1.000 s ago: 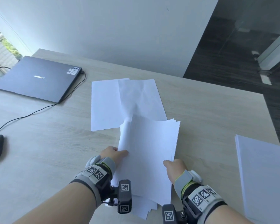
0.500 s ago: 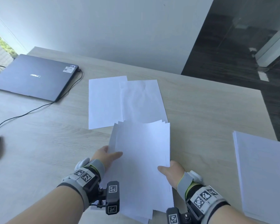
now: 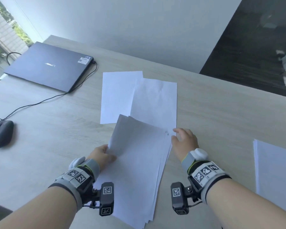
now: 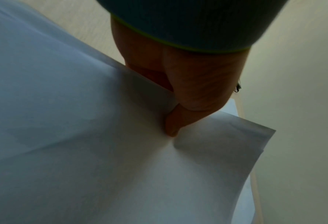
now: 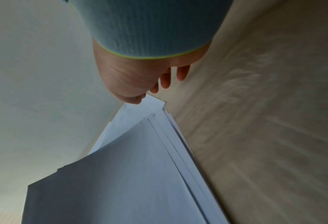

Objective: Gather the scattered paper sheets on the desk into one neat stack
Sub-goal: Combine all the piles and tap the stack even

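A loose bundle of white sheets (image 3: 139,164) lies slanted near the desk's front, its left edge lifted. My left hand (image 3: 104,156) pinches that left edge, thumb on top (image 4: 171,128). My right hand (image 3: 182,139) hovers with relaxed fingers at the bundle's far right corner (image 5: 155,104), holding nothing. Two more white sheets (image 3: 119,96) (image 3: 155,103) lie flat and overlapping just beyond the bundle. A separate white stack (image 3: 275,177) sits at the right edge of the desk.
A shut dark laptop (image 3: 48,65) lies at the back left with a black cable (image 3: 40,101) trailing across the wood desk (image 3: 48,146). A dark mouse (image 3: 1,133) sits at the left. The desk's far right edge (image 3: 238,86) borders a dark floor.
My right hand let go of the bundle's near right edge and moved forward to its far right corner. The left hand still pinches the left edge; the bundle has tilted leftward.
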`<state>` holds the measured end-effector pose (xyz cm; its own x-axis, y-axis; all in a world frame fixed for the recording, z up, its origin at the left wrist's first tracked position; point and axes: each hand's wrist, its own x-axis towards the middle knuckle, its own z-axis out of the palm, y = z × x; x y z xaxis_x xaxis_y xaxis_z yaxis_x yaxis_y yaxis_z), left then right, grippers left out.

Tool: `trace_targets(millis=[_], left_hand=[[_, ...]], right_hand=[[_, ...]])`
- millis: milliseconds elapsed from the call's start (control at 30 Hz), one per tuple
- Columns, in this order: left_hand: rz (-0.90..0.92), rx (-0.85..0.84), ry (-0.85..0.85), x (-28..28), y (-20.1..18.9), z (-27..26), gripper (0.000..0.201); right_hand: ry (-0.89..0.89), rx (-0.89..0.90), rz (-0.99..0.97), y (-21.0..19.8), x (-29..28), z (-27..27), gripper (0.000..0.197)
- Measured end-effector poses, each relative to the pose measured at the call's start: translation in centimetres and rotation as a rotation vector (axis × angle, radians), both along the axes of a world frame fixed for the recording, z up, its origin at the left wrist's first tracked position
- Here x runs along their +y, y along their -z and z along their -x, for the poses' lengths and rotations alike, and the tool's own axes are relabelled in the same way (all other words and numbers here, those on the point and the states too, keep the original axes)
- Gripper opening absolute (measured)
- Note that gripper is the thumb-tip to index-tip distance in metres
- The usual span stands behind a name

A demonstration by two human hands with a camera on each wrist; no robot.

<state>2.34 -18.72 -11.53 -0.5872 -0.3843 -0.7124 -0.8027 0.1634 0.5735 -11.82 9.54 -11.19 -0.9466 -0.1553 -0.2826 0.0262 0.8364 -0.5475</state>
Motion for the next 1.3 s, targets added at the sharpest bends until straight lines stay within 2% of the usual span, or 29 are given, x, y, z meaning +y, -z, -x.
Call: trace_targets(millis=[133,267,400,500,667,800,867,967,1033,1133,1300], left_hand=[[0.004,0.023,-0.014,-1.3,0.1,-0.8,0.029],[-0.017,0.031,-0.141,-3.8,-0.2,-1.4,0.023],[-0.094,0.107,-0.367,-7.5,0.2,-2.4,0.037],[-0.139,0.153,-0.572,-10.9,0.3,-3.3,0.024],[-0.178,0.185,-0.773,-15.0,1.0,-4.5,0.026],[-0.24,0.203,-0.811,-15.8,1.3,-4.2,0.022],[-0.279,0.205,-0.835,-16.3,1.4,-4.4,0.024],[-0.326,0.187,-0.852,-16.4,1.5,-4.3,0.027],[-0.35,0.179,-0.858,-16.4,1.5,-4.1,0.027],[-0.367,0.16,-0.868,-16.9,1.6,-4.1,0.028],[-0.405,0.159,-0.873,-17.2,1.7,-4.3,0.032]], right_hand=[[-0.261,-0.146,-0.218,0.9,-3.2,2.3,0.055],[-0.256,-0.181,-0.312,1.6,-5.2,3.7,0.065],[-0.286,-0.165,-0.397,1.9,-6.8,4.6,0.06],[-0.305,-0.153,-0.415,2.1,-9.1,5.3,0.06],[-0.258,-0.015,-0.405,1.6,-12.6,5.6,0.064],[-0.358,0.029,-0.376,0.9,-16.3,5.1,0.069],[-0.417,-0.019,-0.365,0.8,-19.0,4.8,0.084],[-0.377,-0.138,-0.413,1.1,-21.3,4.6,0.111],[-0.329,-0.186,-0.473,1.5,-21.8,4.6,0.12],[-0.308,-0.186,-0.492,1.9,-22.0,4.6,0.118],[-0.261,-0.137,-0.442,2.2,-21.5,5.1,0.096]])
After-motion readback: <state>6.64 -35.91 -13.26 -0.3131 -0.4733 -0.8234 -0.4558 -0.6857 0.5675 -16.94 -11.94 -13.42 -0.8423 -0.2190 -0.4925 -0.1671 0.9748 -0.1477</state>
